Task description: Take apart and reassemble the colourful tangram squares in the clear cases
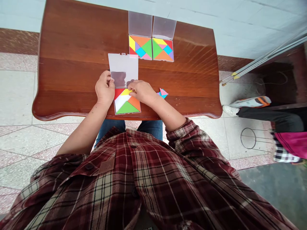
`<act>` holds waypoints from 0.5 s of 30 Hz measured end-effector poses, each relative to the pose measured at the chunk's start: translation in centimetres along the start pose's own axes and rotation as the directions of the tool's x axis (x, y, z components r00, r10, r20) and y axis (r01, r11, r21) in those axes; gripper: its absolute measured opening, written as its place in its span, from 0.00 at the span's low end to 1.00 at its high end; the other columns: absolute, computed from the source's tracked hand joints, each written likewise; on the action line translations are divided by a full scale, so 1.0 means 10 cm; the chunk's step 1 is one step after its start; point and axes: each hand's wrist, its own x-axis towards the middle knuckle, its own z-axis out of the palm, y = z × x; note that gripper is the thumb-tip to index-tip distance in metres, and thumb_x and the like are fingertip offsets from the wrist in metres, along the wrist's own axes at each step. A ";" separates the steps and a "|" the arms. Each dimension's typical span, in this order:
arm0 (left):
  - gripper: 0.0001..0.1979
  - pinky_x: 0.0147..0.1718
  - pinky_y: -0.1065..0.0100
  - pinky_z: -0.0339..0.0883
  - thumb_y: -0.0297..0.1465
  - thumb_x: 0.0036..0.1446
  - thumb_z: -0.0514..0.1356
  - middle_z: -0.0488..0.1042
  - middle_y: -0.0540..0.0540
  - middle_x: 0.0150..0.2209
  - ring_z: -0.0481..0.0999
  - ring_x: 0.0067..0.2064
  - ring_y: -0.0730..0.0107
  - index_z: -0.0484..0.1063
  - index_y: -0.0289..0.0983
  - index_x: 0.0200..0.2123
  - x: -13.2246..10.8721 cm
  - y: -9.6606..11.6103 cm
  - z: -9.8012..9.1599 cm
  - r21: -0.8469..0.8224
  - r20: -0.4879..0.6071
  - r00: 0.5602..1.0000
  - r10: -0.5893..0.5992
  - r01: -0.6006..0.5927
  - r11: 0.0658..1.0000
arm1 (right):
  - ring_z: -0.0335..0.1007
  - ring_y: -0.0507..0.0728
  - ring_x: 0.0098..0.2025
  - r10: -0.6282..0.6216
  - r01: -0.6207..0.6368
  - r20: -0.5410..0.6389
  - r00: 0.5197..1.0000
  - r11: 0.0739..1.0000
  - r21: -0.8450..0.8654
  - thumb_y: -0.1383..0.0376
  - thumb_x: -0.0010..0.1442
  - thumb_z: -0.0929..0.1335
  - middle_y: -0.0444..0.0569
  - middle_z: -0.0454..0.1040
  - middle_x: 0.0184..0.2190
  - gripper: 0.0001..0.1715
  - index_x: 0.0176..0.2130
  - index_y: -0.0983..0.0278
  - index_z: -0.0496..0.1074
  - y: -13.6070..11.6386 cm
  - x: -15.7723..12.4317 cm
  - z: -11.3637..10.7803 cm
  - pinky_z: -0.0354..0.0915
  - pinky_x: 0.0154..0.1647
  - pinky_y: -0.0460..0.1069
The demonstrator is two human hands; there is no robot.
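Observation:
A clear plastic tangram case lies open before me, its tray (pixel 127 113) flat near the table's front edge and its lid (pixel 123 65) raised behind. My left hand (pixel 105 89) is closed on the lid's left edge, thumb in front. My right hand (pixel 143 92) reaches over the tray's upper right, fingers pinched at a yellow tangram piece (pixel 126 92). Red (pixel 117 92), green (pixel 126 108) and orange (pixel 135 103) pieces sit in the tray, around a bare white band (pixel 120 102). Partly behind my right wrist, a pink piece (pixel 163 92) and a blue piece (pixel 163 95) lie on the table.
Two filled tangram cases stand open side by side farther back, the left one (pixel 141 48) and the right one (pixel 163 49). The wooden table (pixel 79 48) has a curved front edge. On the floor at right are a wire frame (pixel 248 138) and another person's leg (pixel 263 114).

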 end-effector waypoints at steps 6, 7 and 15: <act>0.09 0.52 0.60 0.71 0.33 0.60 0.59 0.75 0.50 0.34 0.77 0.39 0.67 0.70 0.42 0.44 0.00 -0.04 0.00 0.014 0.023 1.000 -0.020 0.019 1.000 | 0.64 0.59 0.43 0.018 -0.018 -0.017 1.000 1.000 -0.001 0.70 0.58 0.65 0.51 0.72 0.41 0.11 0.41 0.63 0.73 0.02 0.01 0.00 0.57 0.42 0.52; 0.09 0.54 0.60 0.70 0.33 0.60 0.59 0.75 0.50 0.35 0.78 0.41 0.66 0.69 0.42 0.45 0.00 -0.05 0.01 0.000 0.030 0.999 -0.015 0.015 1.000 | 0.64 0.59 0.43 0.021 -0.021 -0.020 1.000 1.000 0.000 0.70 0.58 0.65 0.51 0.72 0.41 0.11 0.41 0.63 0.73 0.02 0.01 0.01 0.57 0.42 0.52; 0.10 0.52 0.59 0.71 0.35 0.59 0.59 0.75 0.49 0.35 0.78 0.40 0.66 0.69 0.42 0.44 0.00 -0.01 0.00 0.007 0.023 0.998 -0.054 0.054 0.999 | 0.65 0.60 0.43 0.034 -0.032 -0.036 0.999 0.997 0.068 0.70 0.58 0.66 0.50 0.72 0.40 0.10 0.40 0.62 0.73 0.02 -0.01 0.01 0.57 0.43 0.53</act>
